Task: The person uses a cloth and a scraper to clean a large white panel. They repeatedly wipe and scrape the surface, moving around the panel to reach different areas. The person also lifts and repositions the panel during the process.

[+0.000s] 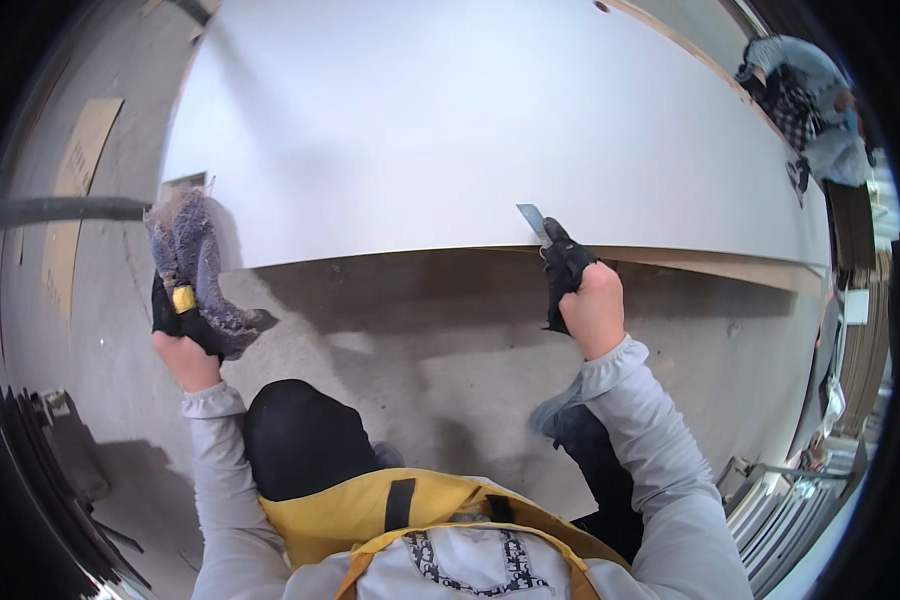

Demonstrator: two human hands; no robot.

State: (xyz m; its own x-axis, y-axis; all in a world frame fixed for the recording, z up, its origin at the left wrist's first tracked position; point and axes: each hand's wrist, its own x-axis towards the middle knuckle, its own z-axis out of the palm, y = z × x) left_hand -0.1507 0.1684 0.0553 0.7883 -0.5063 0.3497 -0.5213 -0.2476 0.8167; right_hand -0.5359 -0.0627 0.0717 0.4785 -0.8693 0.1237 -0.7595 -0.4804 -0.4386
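Note:
My left hand (182, 335), in a black glove, is closed around a crumpled grey-purple rag (198, 250) at the left edge of a large white panel (390, 140). A small yellow piece (183, 299) shows at the glove, and I cannot tell what it is. My right hand (578, 285), in a black glove that leaves part of the hand bare, grips a small scraper (531, 217) by its handle. Its flat bluish-grey blade points up and left, over the panel's near edge. The handle is mostly hidden in my fist.
A pole (65, 211) meets the panel's left side. Flat cardboard (78, 185) lies on the concrete floor. Far right, another person (800, 95) is beside the panel near a plastic bag. Stacked boards (860, 350) stand at right, dark panels (45, 480) at lower left.

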